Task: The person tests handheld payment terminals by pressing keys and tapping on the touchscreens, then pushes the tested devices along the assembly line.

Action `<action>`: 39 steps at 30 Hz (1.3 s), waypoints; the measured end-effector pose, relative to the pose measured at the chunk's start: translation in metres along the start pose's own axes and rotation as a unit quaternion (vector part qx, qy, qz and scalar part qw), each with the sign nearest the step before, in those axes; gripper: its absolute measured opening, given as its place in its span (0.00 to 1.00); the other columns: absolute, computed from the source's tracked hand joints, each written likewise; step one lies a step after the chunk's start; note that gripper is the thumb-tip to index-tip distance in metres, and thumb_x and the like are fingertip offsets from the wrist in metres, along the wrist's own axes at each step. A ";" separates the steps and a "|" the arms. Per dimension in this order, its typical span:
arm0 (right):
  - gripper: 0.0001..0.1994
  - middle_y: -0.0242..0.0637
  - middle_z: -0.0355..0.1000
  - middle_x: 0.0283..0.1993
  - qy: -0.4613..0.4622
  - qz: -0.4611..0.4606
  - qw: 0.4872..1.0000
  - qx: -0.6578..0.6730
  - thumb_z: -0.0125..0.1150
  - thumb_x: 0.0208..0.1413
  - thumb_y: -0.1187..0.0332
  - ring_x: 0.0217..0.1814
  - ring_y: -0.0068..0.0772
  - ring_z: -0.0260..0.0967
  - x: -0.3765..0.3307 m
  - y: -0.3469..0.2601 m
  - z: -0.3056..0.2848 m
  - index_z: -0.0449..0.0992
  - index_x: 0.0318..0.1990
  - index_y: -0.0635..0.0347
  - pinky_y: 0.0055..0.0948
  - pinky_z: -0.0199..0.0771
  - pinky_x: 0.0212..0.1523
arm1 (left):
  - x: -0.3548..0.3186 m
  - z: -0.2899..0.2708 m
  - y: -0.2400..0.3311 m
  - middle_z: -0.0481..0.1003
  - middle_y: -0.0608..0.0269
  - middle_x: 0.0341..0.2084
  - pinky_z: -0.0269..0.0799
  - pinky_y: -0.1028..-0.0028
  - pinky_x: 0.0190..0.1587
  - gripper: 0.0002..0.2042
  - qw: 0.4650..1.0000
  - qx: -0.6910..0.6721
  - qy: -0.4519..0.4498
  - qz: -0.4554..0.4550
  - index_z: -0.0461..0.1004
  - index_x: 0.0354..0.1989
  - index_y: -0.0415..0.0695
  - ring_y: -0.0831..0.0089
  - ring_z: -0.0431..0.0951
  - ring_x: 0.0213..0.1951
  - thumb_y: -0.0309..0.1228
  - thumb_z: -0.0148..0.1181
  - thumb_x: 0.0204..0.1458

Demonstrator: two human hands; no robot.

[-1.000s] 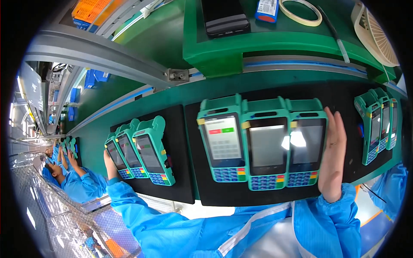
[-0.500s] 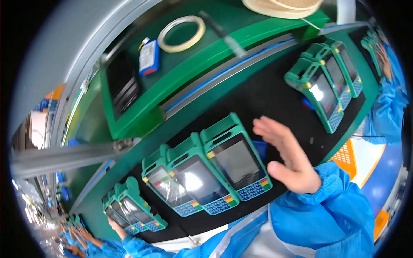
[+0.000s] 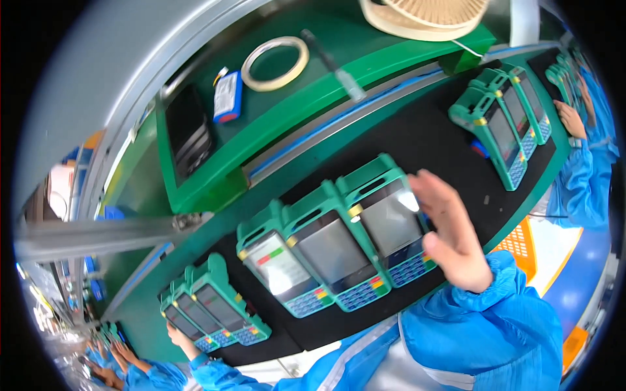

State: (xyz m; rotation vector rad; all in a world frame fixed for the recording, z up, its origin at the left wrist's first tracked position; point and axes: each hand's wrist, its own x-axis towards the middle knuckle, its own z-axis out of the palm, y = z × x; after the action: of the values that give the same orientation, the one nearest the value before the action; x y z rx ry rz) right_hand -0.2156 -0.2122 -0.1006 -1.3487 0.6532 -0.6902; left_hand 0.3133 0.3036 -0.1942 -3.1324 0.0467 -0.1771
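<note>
three green payment terminals (image 3: 336,251) lie in a row at centre; a second trio (image 3: 199,314) sits towards 8 o'clock. the right hand (image 3: 458,244), at 4 o'clock, has a wide grip beside the central row; the left hand (image 3: 179,337) is at the second trio's 7 o'clock side, its grip impossible to tell. the step seems to be steadying rows; the next move calls for even, gentle pressure.

Green bench (image 3: 145,326), topped with black mats (image 3: 424,133). On mats: three trios of card readers, left (image 3: 203,307), middle (image 3: 336,253) and right (image 3: 510,124), keypads toward near edge. Raised green shelf (image 3: 287,125) behind: dark phone (image 3: 186,130), blue battery (image 3: 227,99), tape roll (image 3: 272,85), pen (image 3: 326,55), in that order left to right; cream fan (image 3: 417,25) at right end.
</note>
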 end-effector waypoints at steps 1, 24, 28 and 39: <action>0.33 0.46 0.49 0.67 0.021 -0.009 1.000 0.002 0.54 0.56 0.68 0.71 0.40 0.43 -0.001 0.004 0.002 0.46 0.66 0.65 0.36 0.39 0.67 | -0.008 0.008 0.032 0.72 0.49 0.46 0.67 0.54 0.47 0.30 0.999 0.003 -0.011 0.033 0.67 0.55 0.54 0.49 0.72 0.46 0.57 0.50 0.46; 0.27 0.45 0.67 0.51 -0.041 -0.233 0.678 -0.696 0.55 0.53 0.55 0.58 0.48 0.59 0.041 -0.007 0.130 0.63 0.59 0.57 0.45 0.53 0.58 | -0.331 -0.134 0.230 0.64 0.48 0.55 0.57 0.66 0.59 0.27 0.911 -0.323 -0.082 0.242 0.60 0.58 0.35 0.57 0.65 0.56 0.21 0.57 0.45; 0.24 0.45 0.68 0.48 -0.073 -0.246 0.697 -0.670 0.54 0.54 0.60 0.59 0.48 0.58 0.053 -0.001 0.132 0.65 0.57 0.58 0.45 0.53 0.58 | -0.333 -0.130 0.233 0.64 0.47 0.54 0.59 0.65 0.57 0.30 0.856 -0.461 -0.161 0.169 0.54 0.61 0.36 0.58 0.67 0.54 0.23 0.58 0.47; 0.33 0.54 0.56 0.62 -0.158 -0.062 0.896 -0.410 0.59 0.50 0.71 0.56 0.57 0.63 0.010 -0.018 0.148 0.53 0.64 0.58 0.39 0.67 0.52 | -0.292 -0.118 0.260 0.63 0.47 0.49 0.74 0.74 0.35 0.33 0.838 -0.453 -0.196 0.230 0.48 0.64 0.36 0.64 0.76 0.39 0.20 0.56 0.49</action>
State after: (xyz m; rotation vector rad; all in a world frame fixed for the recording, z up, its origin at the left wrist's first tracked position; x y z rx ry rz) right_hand -0.0974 -0.1275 -0.0670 -2.2439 0.6166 -0.2626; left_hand 0.0028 0.0518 -0.1113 -3.7961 1.1991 0.7004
